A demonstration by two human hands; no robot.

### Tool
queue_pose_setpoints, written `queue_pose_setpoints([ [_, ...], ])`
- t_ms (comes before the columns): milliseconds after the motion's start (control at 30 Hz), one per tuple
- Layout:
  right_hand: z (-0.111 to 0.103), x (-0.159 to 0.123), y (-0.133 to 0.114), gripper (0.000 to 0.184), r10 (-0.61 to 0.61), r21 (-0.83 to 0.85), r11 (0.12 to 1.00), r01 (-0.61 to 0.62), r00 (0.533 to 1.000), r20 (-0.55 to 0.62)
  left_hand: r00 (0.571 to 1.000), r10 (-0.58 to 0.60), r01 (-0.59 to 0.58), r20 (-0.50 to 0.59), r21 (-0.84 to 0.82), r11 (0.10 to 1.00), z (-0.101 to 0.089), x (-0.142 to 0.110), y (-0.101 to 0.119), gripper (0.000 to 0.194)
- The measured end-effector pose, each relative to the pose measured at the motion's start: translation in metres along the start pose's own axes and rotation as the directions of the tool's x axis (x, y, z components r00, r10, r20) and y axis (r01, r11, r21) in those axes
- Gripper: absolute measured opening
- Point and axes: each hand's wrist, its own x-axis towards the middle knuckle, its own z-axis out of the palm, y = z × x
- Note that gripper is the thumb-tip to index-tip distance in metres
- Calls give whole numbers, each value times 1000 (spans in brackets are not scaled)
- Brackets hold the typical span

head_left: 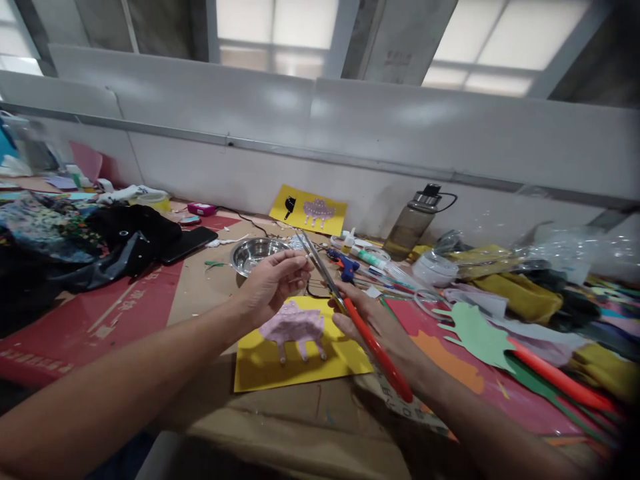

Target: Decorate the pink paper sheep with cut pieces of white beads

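Scissors (359,323) with red handles are, in the head view, above a yellow card (343,357) on a cluttered, brown-covered table (195,293). White panels (200,90) and bright windows (277,30) stand behind. The right hand (373,310) grips the scissors near their pivot; the left hand (275,277) curls beside the blades, whether pinching anything I cannot tell.

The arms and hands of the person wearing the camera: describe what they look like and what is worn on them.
The left hand and right hand are both gloveless. The left forearm and right forearm are bare, with no sleeve, watch or bracelet in view. Part of the right hand is hidden.
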Motion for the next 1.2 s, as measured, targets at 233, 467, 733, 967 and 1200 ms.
queue_pose_setpoints([
  [233, 1, -1, -5, 51, 9, 41, 999, -10, 1000, 19, 999, 1, 2, -38, 65, 998, 1, 0, -7, 16],
  [467, 0, 1, -8, 50, 1, -29, 1000, -1, 1000, -2, 1000, -5, 6, -15, 81, 997, 1, -1, -10, 14],
  [733, -1, 0, -9, 50, -15, -57, 998, 14, 1000, -13, 1000, -5, 5, -7, 79, 997, 0, 0, -11, 11],
  [967, 1, 0, -8, 49, -21, -63, 998, 19, 999, -30, 999, -30, 31, -27, 45, 998, 0, 0, -11, 9],
  [1200, 2, -2, 2, 45, -34, -127, 991, 29, 999, -32, 998, -41, 42, -37, 34, 999, -1, 2, -12, 6],
])
